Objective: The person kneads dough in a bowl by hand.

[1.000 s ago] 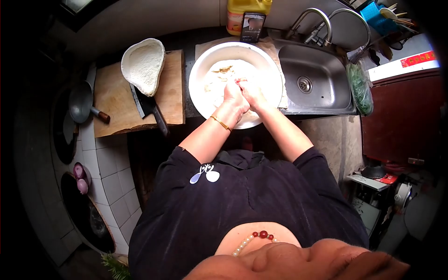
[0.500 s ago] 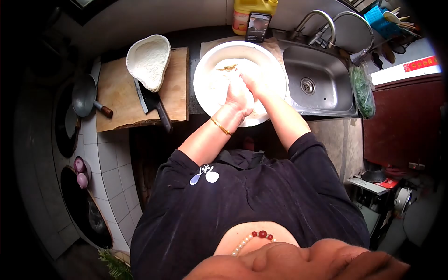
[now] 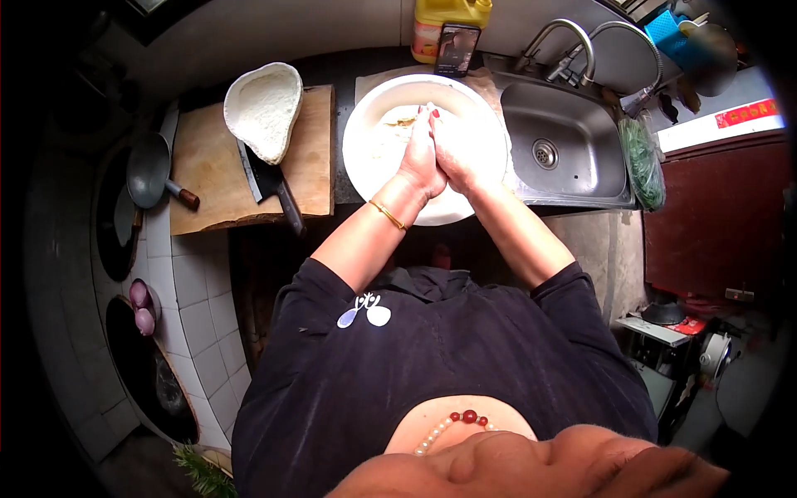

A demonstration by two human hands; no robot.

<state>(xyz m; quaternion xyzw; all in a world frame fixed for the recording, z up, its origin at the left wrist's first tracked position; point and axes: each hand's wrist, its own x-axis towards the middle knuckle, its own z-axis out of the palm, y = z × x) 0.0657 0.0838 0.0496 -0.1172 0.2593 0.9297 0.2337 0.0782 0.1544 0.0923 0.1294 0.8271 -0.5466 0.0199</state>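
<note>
Over a large white basin (image 3: 363, 178), my left hand (image 3: 422, 158) and my right hand (image 3: 452, 153) are pressed together palm to palm, fingers pointing away from me. Whether anything lies between the palms is hidden. White flour (image 3: 386, 149) fills the basin's bottom, washed out by glare, with a small yellowish-brown patch (image 3: 403, 121) near its far side. A gold bracelet (image 3: 388, 214) circles my left wrist.
Left of the basin, a board (image 3: 199, 187) bears a bowl of white powder (image 3: 270, 104) and a cleaver (image 3: 282, 195). A phone (image 3: 456, 50) leans on a yellow jug (image 3: 427, 25). To the right are a steel sink (image 3: 581, 149) and faucet (image 3: 591, 50).
My hands have gone from being clasped, one over the other, to lying flat against each other with fingers stretched. The view has shifted slightly.
</note>
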